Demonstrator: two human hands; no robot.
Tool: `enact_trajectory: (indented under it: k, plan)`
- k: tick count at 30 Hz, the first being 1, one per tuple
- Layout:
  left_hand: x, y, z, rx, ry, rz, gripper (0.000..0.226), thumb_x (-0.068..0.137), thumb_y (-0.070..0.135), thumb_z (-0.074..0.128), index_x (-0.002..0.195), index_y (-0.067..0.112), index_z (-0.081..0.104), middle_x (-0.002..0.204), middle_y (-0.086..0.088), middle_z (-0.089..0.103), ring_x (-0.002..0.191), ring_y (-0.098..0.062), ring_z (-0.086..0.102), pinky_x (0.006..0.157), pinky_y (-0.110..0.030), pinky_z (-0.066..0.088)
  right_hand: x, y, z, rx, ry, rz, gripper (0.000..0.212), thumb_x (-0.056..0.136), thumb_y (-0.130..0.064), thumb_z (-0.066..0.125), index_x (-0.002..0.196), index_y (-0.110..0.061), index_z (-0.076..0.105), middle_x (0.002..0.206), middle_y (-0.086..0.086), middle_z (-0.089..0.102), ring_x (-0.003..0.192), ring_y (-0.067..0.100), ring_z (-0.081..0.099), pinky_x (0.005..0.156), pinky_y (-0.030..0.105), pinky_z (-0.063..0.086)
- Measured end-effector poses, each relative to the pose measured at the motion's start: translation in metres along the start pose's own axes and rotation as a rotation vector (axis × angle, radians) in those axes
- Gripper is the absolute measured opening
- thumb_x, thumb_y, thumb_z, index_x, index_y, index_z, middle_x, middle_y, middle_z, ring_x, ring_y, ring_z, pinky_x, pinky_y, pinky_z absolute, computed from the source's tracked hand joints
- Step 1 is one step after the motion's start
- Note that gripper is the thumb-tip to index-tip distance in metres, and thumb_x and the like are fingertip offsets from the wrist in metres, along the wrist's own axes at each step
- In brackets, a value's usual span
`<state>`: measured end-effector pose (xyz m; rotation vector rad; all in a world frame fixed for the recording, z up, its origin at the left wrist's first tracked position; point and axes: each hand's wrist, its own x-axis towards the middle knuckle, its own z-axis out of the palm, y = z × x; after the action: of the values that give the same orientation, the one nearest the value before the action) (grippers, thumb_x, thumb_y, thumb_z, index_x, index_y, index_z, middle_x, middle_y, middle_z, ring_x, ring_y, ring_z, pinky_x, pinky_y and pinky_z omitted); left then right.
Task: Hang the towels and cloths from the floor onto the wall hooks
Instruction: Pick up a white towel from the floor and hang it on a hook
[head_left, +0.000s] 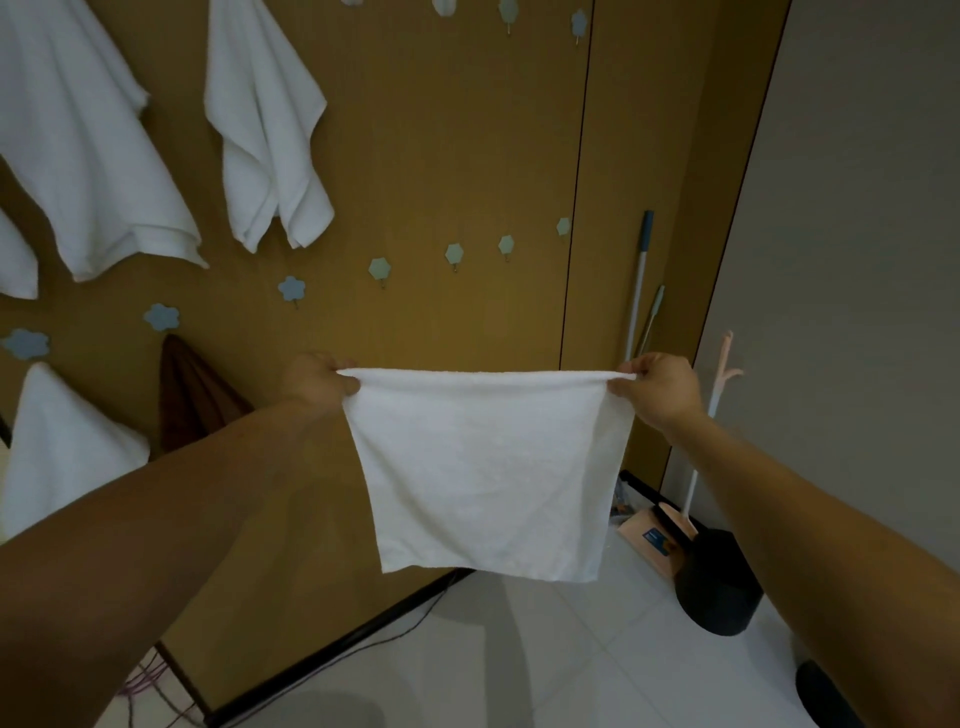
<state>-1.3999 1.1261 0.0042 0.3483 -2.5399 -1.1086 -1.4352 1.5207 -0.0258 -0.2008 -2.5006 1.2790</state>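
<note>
The white cloth (485, 467) is held spread below the free hooks (379, 268), its top corners pinched by the left hand (317, 382) and right hand (660, 387); lifting 1 corner onto a hook is judged next.

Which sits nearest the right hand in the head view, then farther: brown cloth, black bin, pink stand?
From the right hand:
1. pink stand, just to its right.
2. black bin, below it on the floor.
3. brown cloth, far left on the wall.
</note>
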Motion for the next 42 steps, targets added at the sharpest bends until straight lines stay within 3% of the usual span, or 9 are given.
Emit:
enact_trajectory:
  k: [5, 9, 12, 14, 19, 30, 34, 39, 42]
  plan:
    - [-0.005, 0.009, 0.000, 0.181, 0.179, 0.235, 0.020, 0.092, 0.016, 0.056, 0.100, 0.001, 0.068, 0.088, -0.014, 0.064, 0.080, -0.023, 0.055, 0.059, -0.022, 0.033, 0.006, -0.014, -0.007, -0.021, 0.176, -0.135, 0.014, 0.081, -0.025, 0.072, 0.083, -0.014, 0.064, 0.079, -0.005, 0.059, 0.073, 0.016, 0.061, 0.059, 0.027, 0.051]
    - [-0.014, 0.008, 0.006, 0.108, 0.519, 0.321, 0.024, 0.095, 0.022, 0.051, 0.109, 0.010, 0.065, 0.091, -0.010, 0.066, 0.089, -0.024, 0.053, 0.083, -0.027, 0.034, -0.002, -0.017, -0.003, 0.270, 0.341, -0.249, 0.021, 0.076, -0.019, 0.069, 0.071, -0.030, 0.052, 0.086, -0.019, 0.058, 0.081, 0.000, 0.058, 0.065, 0.015, 0.043]
    - [-0.018, -0.018, 0.010, 0.607, 0.035, 0.270, 0.022, 0.095, 0.022, 0.051, 0.111, 0.014, 0.064, 0.111, -0.010, 0.065, 0.105, -0.029, 0.057, 0.096, -0.035, 0.040, -0.006, 0.011, 0.012, -0.220, -0.062, -0.130, 0.019, 0.082, -0.017, 0.067, 0.069, -0.019, 0.053, 0.070, 0.000, 0.060, 0.063, 0.013, 0.057, 0.049, 0.024, 0.042]
    - [-0.015, -0.022, 0.012, 0.708, -0.083, 0.200, 0.023, 0.095, 0.024, 0.051, 0.109, 0.013, 0.065, 0.117, -0.009, 0.062, 0.110, -0.028, 0.055, 0.094, -0.034, 0.044, 0.000, 0.013, 0.012, -0.191, -0.046, -0.105, 0.023, 0.082, -0.017, 0.068, 0.066, -0.016, 0.053, 0.065, 0.003, 0.056, 0.060, 0.017, 0.055, 0.049, 0.025, 0.042]
    - [-0.003, 0.007, 0.018, -0.005, 0.162, 0.006, 0.027, 0.095, 0.014, 0.054, 0.103, -0.011, 0.060, 0.102, -0.029, 0.062, 0.097, -0.042, 0.057, 0.072, -0.032, 0.037, 0.025, -0.015, 0.015, -0.008, 0.064, -0.131, 0.017, 0.079, -0.015, 0.067, 0.071, -0.010, 0.052, 0.071, 0.009, 0.057, 0.066, 0.024, 0.055, 0.058, 0.036, 0.048]
    - [0.081, 0.043, 0.023, -0.627, 0.365, -0.099, 0.021, 0.086, 0.007, 0.054, 0.071, 0.020, 0.046, 0.069, 0.003, 0.047, 0.063, -0.011, 0.044, 0.053, -0.021, 0.038, 0.095, -0.074, 0.057, 0.305, -0.127, -0.180, 0.020, 0.095, -0.018, 0.043, 0.102, -0.025, 0.060, 0.106, -0.005, 0.058, 0.098, 0.019, 0.053, 0.075, 0.028, 0.039]
    - [0.135, 0.061, 0.013, -0.591, 0.270, 0.095, 0.020, 0.086, 0.008, 0.046, 0.070, 0.020, 0.050, 0.064, 0.005, 0.054, 0.061, -0.008, 0.050, 0.061, -0.023, 0.038, 0.124, -0.112, 0.064, 0.085, -0.385, -0.375, 0.043, 0.075, -0.060, 0.072, 0.112, -0.041, 0.060, 0.107, -0.026, 0.054, 0.095, 0.003, 0.055, 0.078, 0.026, 0.047]
    - [0.184, 0.077, -0.009, -0.032, -0.164, 0.443, 0.044, 0.057, 0.082, 0.064, 0.084, 0.048, 0.065, 0.070, 0.021, 0.060, 0.067, 0.003, 0.057, 0.068, -0.017, 0.043, 0.163, -0.157, 0.082, 0.201, -0.282, -0.354, 0.022, 0.078, -0.047, 0.074, 0.086, -0.026, 0.073, 0.082, -0.008, 0.073, 0.065, 0.008, 0.069, 0.063, 0.026, 0.055]
    - [0.206, 0.091, -0.021, 0.245, -0.265, 0.531, 0.037, 0.057, 0.080, 0.068, 0.075, 0.048, 0.066, 0.067, 0.029, 0.061, 0.065, 0.007, 0.057, 0.060, -0.007, 0.040, 0.185, -0.186, 0.099, 0.268, -0.205, -0.385, 0.026, 0.084, -0.040, 0.071, 0.073, -0.018, 0.065, 0.072, -0.002, 0.066, 0.060, 0.015, 0.061, 0.056, 0.027, 0.046]
